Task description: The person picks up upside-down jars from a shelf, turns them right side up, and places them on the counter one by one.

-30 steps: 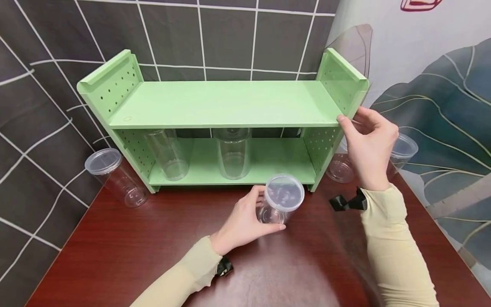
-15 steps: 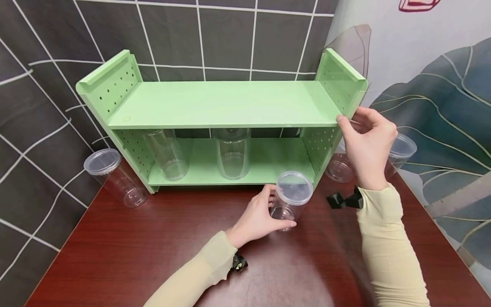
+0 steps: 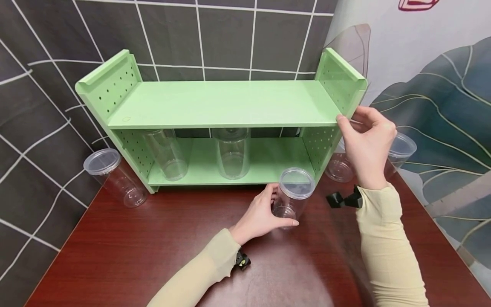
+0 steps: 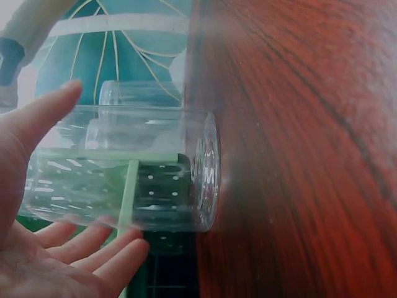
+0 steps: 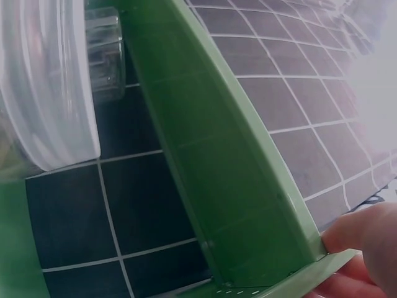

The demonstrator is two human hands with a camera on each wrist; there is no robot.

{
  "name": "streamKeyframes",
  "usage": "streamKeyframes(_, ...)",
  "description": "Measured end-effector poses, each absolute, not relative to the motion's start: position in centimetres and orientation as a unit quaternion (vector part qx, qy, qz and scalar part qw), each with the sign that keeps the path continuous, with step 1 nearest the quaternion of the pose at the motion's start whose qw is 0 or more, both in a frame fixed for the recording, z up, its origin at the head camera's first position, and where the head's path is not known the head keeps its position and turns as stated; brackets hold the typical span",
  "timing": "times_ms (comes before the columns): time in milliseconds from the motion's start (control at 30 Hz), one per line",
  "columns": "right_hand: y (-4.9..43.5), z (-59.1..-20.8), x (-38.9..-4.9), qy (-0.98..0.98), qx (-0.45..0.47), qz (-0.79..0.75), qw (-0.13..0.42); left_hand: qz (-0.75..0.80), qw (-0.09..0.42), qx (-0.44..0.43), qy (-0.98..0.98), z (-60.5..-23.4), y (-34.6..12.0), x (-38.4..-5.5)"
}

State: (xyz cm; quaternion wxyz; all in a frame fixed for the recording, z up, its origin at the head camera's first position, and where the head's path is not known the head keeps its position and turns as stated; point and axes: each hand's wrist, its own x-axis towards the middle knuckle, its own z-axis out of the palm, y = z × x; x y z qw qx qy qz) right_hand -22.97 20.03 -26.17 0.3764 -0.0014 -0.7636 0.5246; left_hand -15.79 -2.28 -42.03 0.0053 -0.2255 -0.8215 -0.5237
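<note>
Flanking the green shelf (image 3: 222, 103), clear jars (image 3: 117, 181); in front, the held jar (image 3: 293, 197).

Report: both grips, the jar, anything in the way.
Left grip holds upright lidded clear jar, before the green shelf, toward its right end. Right grip pinches its right side panel. Possible obstructions: two clear jars on lower tier, left and centre.

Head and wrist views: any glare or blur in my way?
Head: mostly crisp, with a soft sheen on the tabletop; left wrist: hazy, pale at upper right, the clear jar low in contrast; right wrist: white glare swallows part of the tiled wall at upper right, and the lid at left looks soft.
</note>
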Motion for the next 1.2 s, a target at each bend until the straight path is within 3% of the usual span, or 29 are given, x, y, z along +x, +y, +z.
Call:
streamKeyframes(233, 20.1, -26.1, -22.9, -0.764, 0.0, 0.522, 0.378, -0.541, 0.044, -0.207, -0.814, -41.2, -4.6, -15.6)
streamKeyframes(733, 20.0, -26.2, -23.0, -0.76, -0.001, 0.529, 0.377, -0.558, 0.24, -0.033, -0.793, -39.7, -11.5, -17.1)
streamKeyframes(1200, 20.2, -26.4, -23.1, -0.759, 0.004, 0.53, 0.377, -0.532, 0.218, 0.019, -0.818, -39.8, -11.7, -20.5)
